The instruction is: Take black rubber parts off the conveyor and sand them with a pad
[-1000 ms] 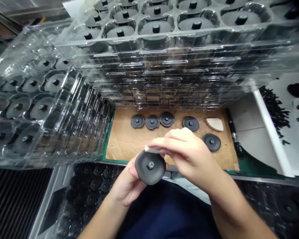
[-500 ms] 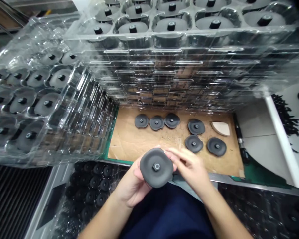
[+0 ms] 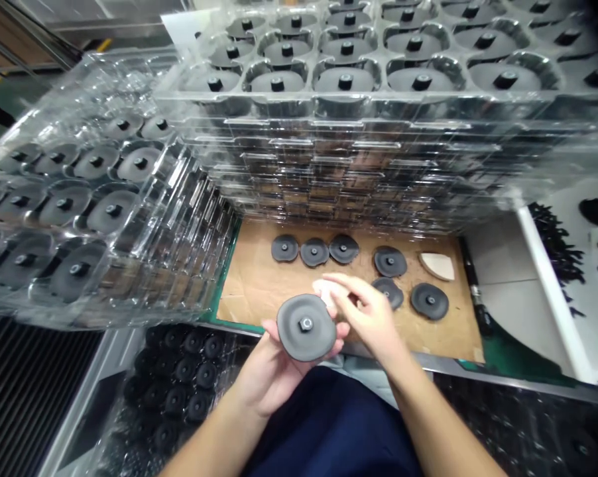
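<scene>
My left hand (image 3: 272,377) is closed round a dark grey rubber disc (image 3: 295,341) with a short stud at its centre, the stud side facing up. My right hand (image 3: 366,311) pinches a small pale piece (image 3: 323,289) against the disc's upper right edge; its kind does not show clearly. Beyond my hands, several similar discs (image 3: 343,249) lie on a brown cardboard sheet (image 3: 249,285). One disc (image 3: 388,293) is partly covered by my right hand. A pale, wedge-shaped block (image 3: 437,266) lies at the sheet's right end.
Tall stacks of clear plastic trays (image 3: 329,142) filled with discs stand behind the sheet and at the left (image 3: 179,218). A white panel (image 3: 552,291) borders the right side, with black parts (image 3: 557,245) past it. More discs (image 3: 184,371) lie low at the left.
My right hand has moved slightly up and left, and the pale piece now shows in its fingers. The held disc has shifted a little left. The camera view has tilted up.
</scene>
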Demonstrator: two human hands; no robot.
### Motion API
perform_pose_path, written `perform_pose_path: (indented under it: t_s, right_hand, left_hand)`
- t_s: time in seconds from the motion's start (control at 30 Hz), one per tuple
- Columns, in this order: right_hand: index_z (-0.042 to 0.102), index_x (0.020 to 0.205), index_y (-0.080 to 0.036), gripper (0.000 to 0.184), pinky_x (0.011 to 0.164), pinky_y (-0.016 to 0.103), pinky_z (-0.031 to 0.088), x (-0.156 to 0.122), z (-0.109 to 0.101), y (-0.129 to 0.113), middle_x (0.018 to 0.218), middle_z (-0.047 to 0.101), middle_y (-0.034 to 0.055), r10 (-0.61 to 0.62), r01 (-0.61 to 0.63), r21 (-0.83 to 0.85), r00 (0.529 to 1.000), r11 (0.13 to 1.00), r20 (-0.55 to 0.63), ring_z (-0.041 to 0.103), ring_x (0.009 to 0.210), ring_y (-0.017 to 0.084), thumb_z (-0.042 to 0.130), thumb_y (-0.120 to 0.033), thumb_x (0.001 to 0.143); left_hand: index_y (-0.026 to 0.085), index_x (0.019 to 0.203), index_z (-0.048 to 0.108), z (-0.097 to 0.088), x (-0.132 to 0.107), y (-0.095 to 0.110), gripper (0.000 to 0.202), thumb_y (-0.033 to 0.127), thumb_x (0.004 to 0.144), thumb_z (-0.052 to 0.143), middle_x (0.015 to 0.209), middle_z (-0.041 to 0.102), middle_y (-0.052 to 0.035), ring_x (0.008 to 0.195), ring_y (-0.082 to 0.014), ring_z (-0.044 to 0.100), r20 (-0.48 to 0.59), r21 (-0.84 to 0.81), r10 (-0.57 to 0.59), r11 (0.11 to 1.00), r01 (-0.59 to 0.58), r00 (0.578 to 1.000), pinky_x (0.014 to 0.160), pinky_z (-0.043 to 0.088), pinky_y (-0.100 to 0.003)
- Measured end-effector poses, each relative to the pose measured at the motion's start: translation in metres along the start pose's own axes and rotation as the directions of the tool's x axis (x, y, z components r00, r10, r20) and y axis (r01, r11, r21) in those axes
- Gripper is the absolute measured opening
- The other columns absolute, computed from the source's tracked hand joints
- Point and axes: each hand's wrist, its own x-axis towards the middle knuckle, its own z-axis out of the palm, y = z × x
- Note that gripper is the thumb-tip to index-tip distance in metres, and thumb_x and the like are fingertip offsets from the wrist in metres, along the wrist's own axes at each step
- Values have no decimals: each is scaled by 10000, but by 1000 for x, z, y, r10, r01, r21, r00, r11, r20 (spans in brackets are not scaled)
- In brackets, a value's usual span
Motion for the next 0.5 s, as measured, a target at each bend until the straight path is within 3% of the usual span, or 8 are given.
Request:
perform_pose_path:
  t_s: [0.07, 0.17, 0.23, 0.3, 0.33, 0.4, 0.47, 0.5]
  right_hand:
    - [719, 978, -221, 215, 659, 303, 531, -2, 18, 18, 870, 677, 44, -1, 2, -27, 1000, 1000, 18, 619, 689, 164, 566, -270, 836]
    - [688, 1052, -190, 269, 661, 343, 533, -8, 29, 30, 1089, 598, 106, 0, -2, -47, 999, 999, -46, 563, 603, 125, 523, -255, 848]
    - [654, 1111, -179, 302, 650, 339, 529, -12, 23, 26, 1178, 542, 133, -8, 4, -43, 997, 999, -80, 533, 578, 105, 482, -251, 874]
    - [659, 1086, -179, 283, 617, 309, 518, -15, 12, 16, 1114, 576, 119, -22, 20, -33, 997, 999, -77, 538, 599, 115, 475, -247, 883]
    - [668, 1057, -182, 264, 597, 290, 510, -17, 6, 11, 1049, 606, 103, -29, 28, -28, 997, 999, -66, 547, 616, 125, 479, -244, 884]
    - [673, 1022, -188, 238, 555, 259, 494, -21, -2, 4, 929, 645, 74, -39, 38, -22, 998, 999, -43, 558, 622, 134, 482, -233, 887]
    - [657, 1042, -186, 233, 534, 244, 489, -29, -4, 1, 874, 659, 62, -43, 42, -23, 999, 999, -32, 566, 614, 134, 485, -222, 890]
    - [643, 1066, -182, 238, 531, 239, 491, -33, -4, 1, 864, 662, 59, -45, 44, -26, 998, 999, -32, 571, 613, 133, 484, -215, 891]
  left_hand:
    - [176, 1029, 697, -1, -1, 1, 528, 571, 681, 657, 1014, 728, -67, 934, -221, 680, 26, -33, -25, 999, 25, 999, 850, 518, -312]
    - [202, 1106, 656, -2, -4, 4, 546, 589, 723, 615, 1004, 730, -59, 862, -200, 703, 39, -34, -23, 999, 24, 999, 742, 548, -268]
    - [281, 1234, 563, -4, -6, 4, 583, 601, 747, 583, 1027, 718, -38, 815, -200, 713, 32, 25, 52, 998, -53, 998, 679, 554, -270]
    - [347, 1338, 435, -5, -7, 4, 636, 551, 761, 607, 1078, 694, -33, 843, -207, 706, 50, 207, 224, 951, -230, 973, 707, 548, -289]
    - [357, 1377, 370, -6, -7, 4, 694, 477, 757, 658, 1103, 681, -40, 901, -212, 691, 82, 345, 333, 875, -340, 939, 773, 535, -305]
    - [342, 1423, 261, -7, -7, 4, 883, 239, 702, 760, 1148, 656, -59, 1036, -223, 634, 194, 615, 502, 607, -503, 843, 937, 461, -346]
    - [309, 1428, 222, -8, -7, 5, 1012, 30, 623, 770, 1164, 643, -80, 1109, -233, 590, 296, 755, 556, 361, -547, 776, 1023, 383, -387]
    - [289, 1416, 235, -8, -7, 5, 1021, -20, 596, 759, 1164, 643, -90, 1108, -238, 591, 329, 781, 557, 294, -552, 762, 1029, 374, -403]
